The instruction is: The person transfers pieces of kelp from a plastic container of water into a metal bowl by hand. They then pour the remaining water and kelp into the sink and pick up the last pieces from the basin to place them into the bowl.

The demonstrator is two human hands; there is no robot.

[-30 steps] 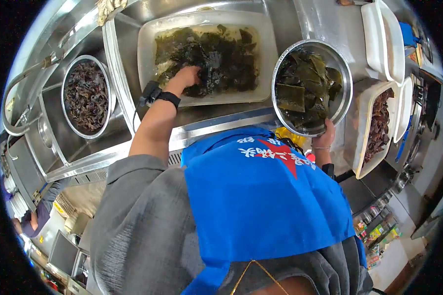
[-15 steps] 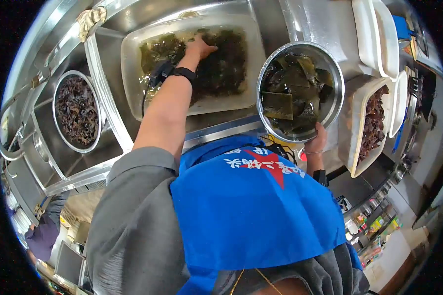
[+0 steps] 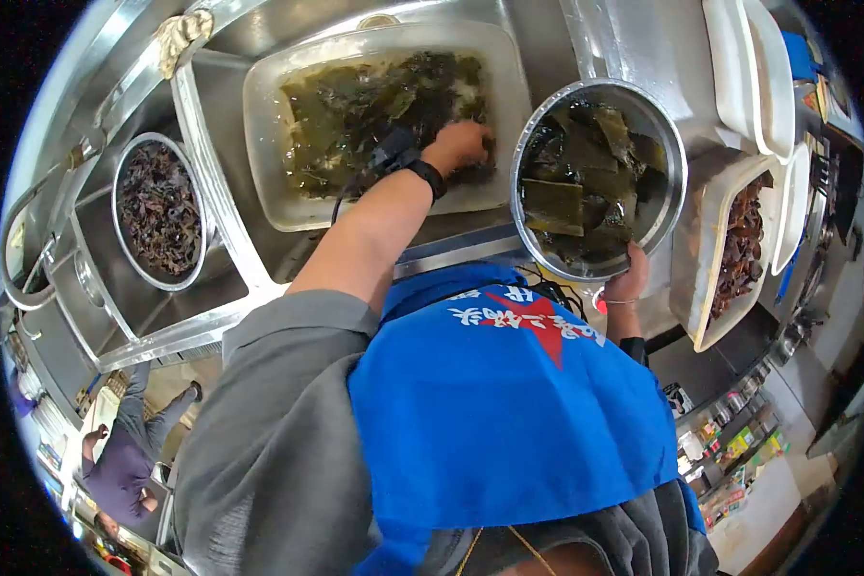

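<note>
Down in the white tub (image 3: 514,67) set in the steel sink (image 3: 211,86), dark green kelp (image 3: 355,106) lies soaking in water, and the left hand (image 3: 461,144) is curled into the near right corner of it, fingers closed on a clump of the wet leaves; a black band (image 3: 427,178) with a small device sits on that wrist. Just to the right, the metal bowl (image 3: 667,120) holds more kelp sheets (image 3: 581,182), and the right hand (image 3: 629,278) clamps its near rim, thumb over the edge. Further right stands a white bin (image 3: 706,307) of dark brown fungus (image 3: 739,250), with stacked white lids (image 3: 754,67) behind it. To the left, in the next sink basin, a second metal bowl (image 3: 130,163) is filled with dark shredded fungus (image 3: 158,206), and a rag (image 3: 182,34) hangs on the sink's far edge. The blue apron (image 3: 509,403) fills the near view, hiding the counter front; it bears a red star (image 3: 533,322) and white characters too distorted to read. Another person (image 3: 130,461) stands at lower left
</note>
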